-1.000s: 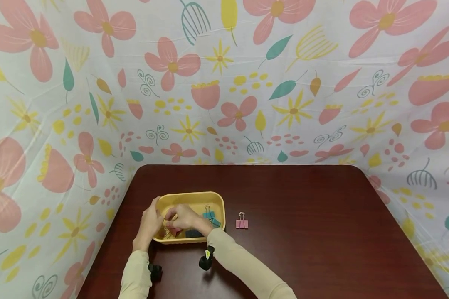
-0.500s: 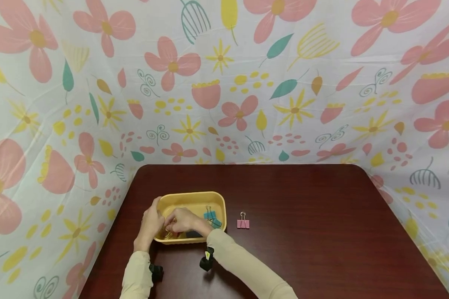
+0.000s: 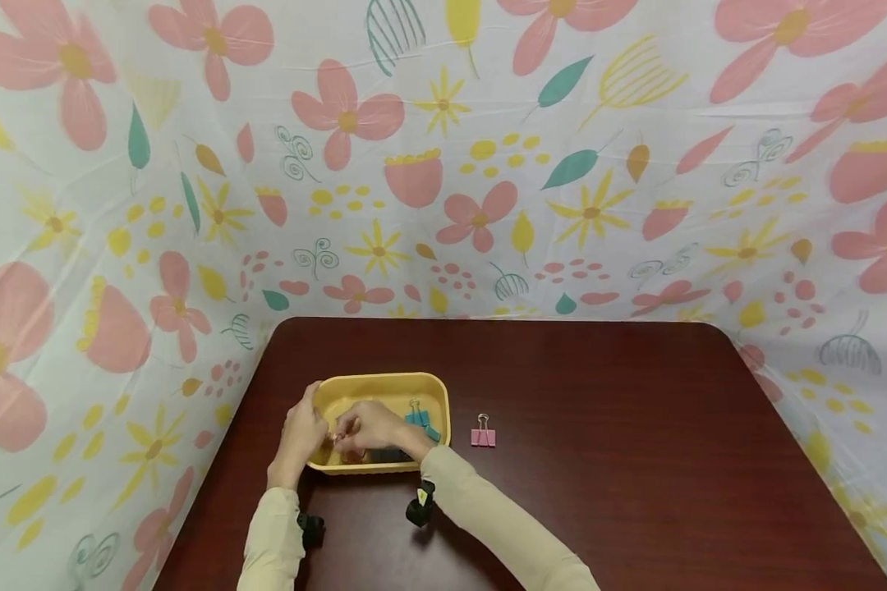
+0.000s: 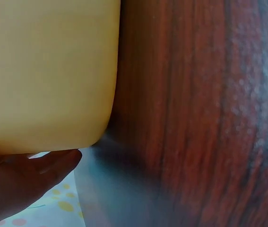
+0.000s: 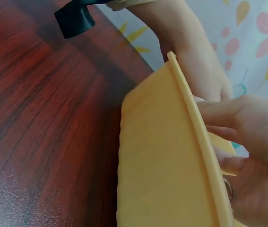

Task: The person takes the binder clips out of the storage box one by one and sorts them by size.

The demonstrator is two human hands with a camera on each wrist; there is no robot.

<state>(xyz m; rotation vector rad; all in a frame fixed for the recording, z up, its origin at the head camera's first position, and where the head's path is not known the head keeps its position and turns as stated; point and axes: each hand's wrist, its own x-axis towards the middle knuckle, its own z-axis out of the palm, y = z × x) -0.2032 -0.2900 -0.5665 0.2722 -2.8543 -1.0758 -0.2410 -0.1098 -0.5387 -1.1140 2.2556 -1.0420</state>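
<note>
A yellow plastic bin (image 3: 384, 381) stands on the table. My left hand (image 3: 301, 431) grips its left end, with a finger (image 4: 60, 165) against the outside wall in the left wrist view. Inside the bin's left part is my right hand (image 3: 369, 427), fingers bent and fingertips close together; I cannot tell what they hold. Something reddish (image 3: 351, 456) shows under that hand. Beside it lies a dark blue item (image 3: 388, 454), partly covered by the wrist. Teal binder clips (image 3: 418, 419) sit at the bin's right end. In the right wrist view the bin wall (image 5: 159, 156) hides the fingertips.
One pink binder clip (image 3: 484, 437) stands on the dark wood table (image 3: 599, 394), right of the bin. Black wrist cameras (image 3: 420, 507) are strapped to both forearms. A flowered cloth (image 3: 488, 205) hangs behind the table and along its sides.
My right hand dipped lower among the things at the bin's left end, then came up slightly. The left hand keeps its place on the bin. The head view has shifted a little.
</note>
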